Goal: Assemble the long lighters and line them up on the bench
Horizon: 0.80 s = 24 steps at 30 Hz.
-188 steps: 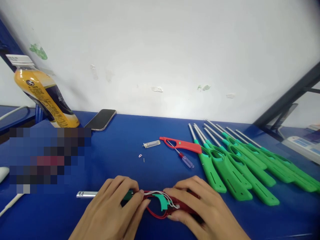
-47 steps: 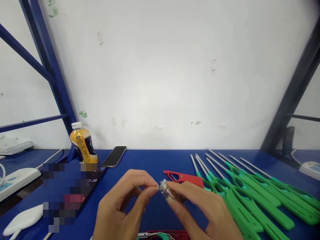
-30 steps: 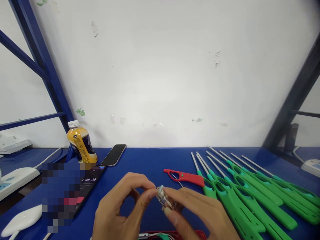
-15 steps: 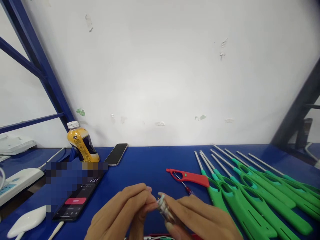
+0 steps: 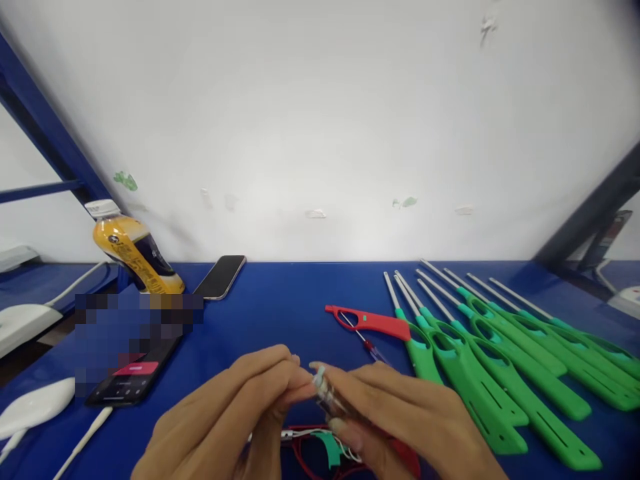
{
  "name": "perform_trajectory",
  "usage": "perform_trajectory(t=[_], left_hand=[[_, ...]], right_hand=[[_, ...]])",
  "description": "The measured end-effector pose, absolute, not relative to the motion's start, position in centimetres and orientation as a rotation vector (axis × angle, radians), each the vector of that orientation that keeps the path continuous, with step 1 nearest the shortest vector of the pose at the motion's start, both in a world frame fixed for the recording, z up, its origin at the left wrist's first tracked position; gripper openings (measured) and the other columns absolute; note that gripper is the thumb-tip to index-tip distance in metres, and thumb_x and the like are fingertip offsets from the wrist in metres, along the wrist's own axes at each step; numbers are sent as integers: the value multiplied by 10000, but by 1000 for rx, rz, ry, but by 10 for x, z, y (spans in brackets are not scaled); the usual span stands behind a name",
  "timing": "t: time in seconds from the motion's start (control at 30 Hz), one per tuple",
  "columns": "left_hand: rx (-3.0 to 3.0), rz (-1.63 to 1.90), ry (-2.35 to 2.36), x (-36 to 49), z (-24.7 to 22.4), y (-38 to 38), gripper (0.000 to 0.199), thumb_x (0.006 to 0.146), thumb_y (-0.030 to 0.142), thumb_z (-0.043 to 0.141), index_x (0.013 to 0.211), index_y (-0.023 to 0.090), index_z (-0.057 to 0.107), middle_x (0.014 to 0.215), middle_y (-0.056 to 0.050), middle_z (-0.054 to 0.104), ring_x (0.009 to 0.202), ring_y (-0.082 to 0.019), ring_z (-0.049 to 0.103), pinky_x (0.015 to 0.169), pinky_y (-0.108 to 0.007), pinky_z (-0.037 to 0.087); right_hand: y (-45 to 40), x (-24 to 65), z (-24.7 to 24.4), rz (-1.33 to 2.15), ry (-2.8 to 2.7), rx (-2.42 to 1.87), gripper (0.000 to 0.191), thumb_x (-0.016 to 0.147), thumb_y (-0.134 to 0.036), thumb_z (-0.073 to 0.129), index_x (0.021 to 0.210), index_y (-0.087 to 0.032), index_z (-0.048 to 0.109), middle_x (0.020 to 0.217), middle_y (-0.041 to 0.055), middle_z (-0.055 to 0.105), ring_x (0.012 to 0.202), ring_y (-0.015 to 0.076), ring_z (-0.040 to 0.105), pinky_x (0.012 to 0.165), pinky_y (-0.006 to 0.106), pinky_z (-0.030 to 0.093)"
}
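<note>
My right hand [image 5: 400, 407] is closed around a small clear-and-metallic part [image 5: 330, 398], which slants between its thumb and fingers. The fingertips of my left hand [image 5: 235, 407] are pinched together at the upper left end of that part; whatever else they hold is too small to make out. Beneath both hands lies an opened red lighter casing [image 5: 407, 457] with white wires and a green piece [image 5: 330, 448], partly covered by my hands. Just beyond my right hand are a red lighter shell [image 5: 383, 324] and a thin screwdriver [image 5: 369, 345].
Several green long-nosed lighters [image 5: 485, 393] lie fanned out on the right of the blue table [image 5: 280, 293]. To the left are a yellow bottle [image 5: 135, 250], a dark phone [image 5: 223, 277], a lit phone [image 5: 125, 387] with a cable, and a white power strip [image 5: 25, 323].
The view has tipped downward, so the table items appear higher and more of the red casing and green piece shows. My hands keep nearly the same hold on the small part.
</note>
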<state>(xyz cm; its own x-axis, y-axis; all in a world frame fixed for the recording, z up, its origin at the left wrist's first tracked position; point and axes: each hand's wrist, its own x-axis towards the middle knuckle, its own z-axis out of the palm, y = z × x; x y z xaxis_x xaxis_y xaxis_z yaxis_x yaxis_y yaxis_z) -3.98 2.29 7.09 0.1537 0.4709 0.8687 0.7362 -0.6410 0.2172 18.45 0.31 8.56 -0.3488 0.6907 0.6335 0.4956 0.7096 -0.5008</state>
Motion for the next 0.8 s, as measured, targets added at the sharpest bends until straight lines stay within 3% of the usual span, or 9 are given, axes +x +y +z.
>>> perform_trajectory(t=[0.13, 0.27, 0.4, 0.6, 0.8], left_hand=[[-2300, -1443, -1161, -32, 85, 23, 149, 1072, 330, 649, 1144, 379, 770, 1059, 86, 828, 816, -120, 818, 729, -186, 643], [-2342, -1425, -1219, -28, 92, 31, 223, 1048, 258, 663, 1235, 352, 741, 1087, 94, 815, 882, -86, 803, 813, -122, 599], [-2530, -1360, -1182, -24, 88, 36, 213, 1044, 200, 627, 1187, 315, 736, 1052, 69, 788, 912, -80, 759, 883, -136, 576], [-2738, -1165, -1158, -24, 74, 31, 247, 1061, 155, 579, 1220, 294, 707, 1023, 26, 768, 918, -108, 735, 832, -168, 595], [-2762, -1165, -1203, -38, 25, 10, 268, 1099, 189, 554, 1284, 310, 704, 1186, -18, 776, 1144, -172, 722, 965, -250, 617]], right_hand=[[0, 187, 86, 213, -1977, -1147, 279, 1125, -248, 525, 1357, -322, 660, 1177, 11, 821, 994, 180, 824, 830, 228, 671], [-7, 198, 77, 115, -1968, -1339, 262, 1114, -254, 481, 1357, -298, 567, 1201, 52, 794, 965, 190, 834, 744, 230, 687], [-11, 211, 60, 44, -2060, -1384, 326, 1049, -279, 598, 1368, -298, 534, 1163, 40, 803, 979, 230, 829, 764, 286, 689], [-2, 218, 38, -6, -2279, -1246, 485, 781, 52, 607, 1106, -302, 666, 872, -52, 715, 744, 194, 736, 747, 315, 561], [6, 213, 35, -178, -2451, -1024, 250, 927, -8, 612, 958, -248, 672, 751, -56, 640, 632, 171, 633, 693, 338, 444]])
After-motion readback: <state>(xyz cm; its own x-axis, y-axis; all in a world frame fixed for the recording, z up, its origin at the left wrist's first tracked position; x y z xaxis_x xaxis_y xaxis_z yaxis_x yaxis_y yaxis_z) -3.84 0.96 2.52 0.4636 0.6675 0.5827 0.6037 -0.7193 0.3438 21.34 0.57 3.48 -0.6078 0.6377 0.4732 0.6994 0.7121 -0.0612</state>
